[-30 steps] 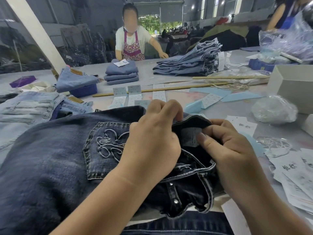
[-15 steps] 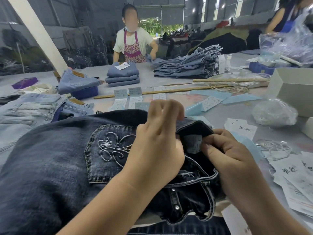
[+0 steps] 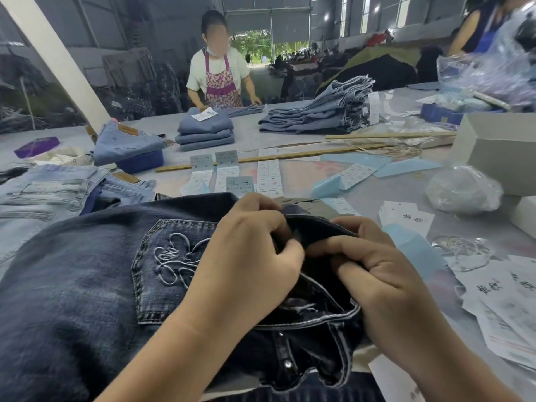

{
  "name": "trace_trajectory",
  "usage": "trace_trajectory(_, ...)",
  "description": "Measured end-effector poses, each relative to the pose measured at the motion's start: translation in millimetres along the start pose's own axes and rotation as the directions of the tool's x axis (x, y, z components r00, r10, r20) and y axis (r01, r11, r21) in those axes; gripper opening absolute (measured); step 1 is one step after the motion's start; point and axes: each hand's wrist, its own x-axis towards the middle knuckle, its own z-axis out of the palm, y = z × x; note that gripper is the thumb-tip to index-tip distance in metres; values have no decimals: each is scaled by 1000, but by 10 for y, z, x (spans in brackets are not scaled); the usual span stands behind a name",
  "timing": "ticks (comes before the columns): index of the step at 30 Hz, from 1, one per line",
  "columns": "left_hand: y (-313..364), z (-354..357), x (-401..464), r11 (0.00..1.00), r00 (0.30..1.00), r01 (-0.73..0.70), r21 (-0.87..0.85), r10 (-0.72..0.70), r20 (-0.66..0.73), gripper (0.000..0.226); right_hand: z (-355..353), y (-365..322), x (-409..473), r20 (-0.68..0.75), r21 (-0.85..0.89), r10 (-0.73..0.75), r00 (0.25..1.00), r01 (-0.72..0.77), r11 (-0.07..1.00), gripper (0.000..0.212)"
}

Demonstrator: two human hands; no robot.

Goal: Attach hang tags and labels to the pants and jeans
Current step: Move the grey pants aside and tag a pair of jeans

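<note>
Label now hidden; both hands (image 3: 304, 256) pinched on dark jeans (image 3: 87, 285) waistband edge.

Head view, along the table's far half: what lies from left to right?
Purple box → light jeans draped on a blue box → folded blue stack → tall pile of light jeans → white box.

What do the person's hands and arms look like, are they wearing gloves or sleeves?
No gloves. Both the left hand and the right hand are bare, with no rings, watch or bracelet showing. Both forearms are bare too; no sleeve reaches into view. The fingernails that show look short and plain.
</note>
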Motion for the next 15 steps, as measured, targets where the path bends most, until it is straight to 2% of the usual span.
trace_trajectory(3, -101, -99, 39, 969, 989, 137, -206, -122, 82, 24, 8, 12, -19, -71, 37, -28, 997, 30, 999, 36)
trace_trajectory(5, -182, -176, 69, 893, 966, 242, -379, -186, 178, 21, 24, -10, -35, -98, 36, -68, 993, 71, 997, 34)
trace_trajectory(8, -263, -220, 77, 749, 940, 332, -574, -214, 264, 15, 63, -66, -56, -118, -74, -142, 983, 134, 988, 32)
trace_trajectory(11, -287, -223, 64, 697, 934, 346, -629, -193, 300, 12, 101, -158, -63, -58, -146, -125, 990, 116, 982, 30)
trace_trajectory(15, -298, -187, 57, 740, 940, 326, -588, -192, 280, 20, 108, -274, -1, 9, -272, -59, 998, 59, 961, 24)
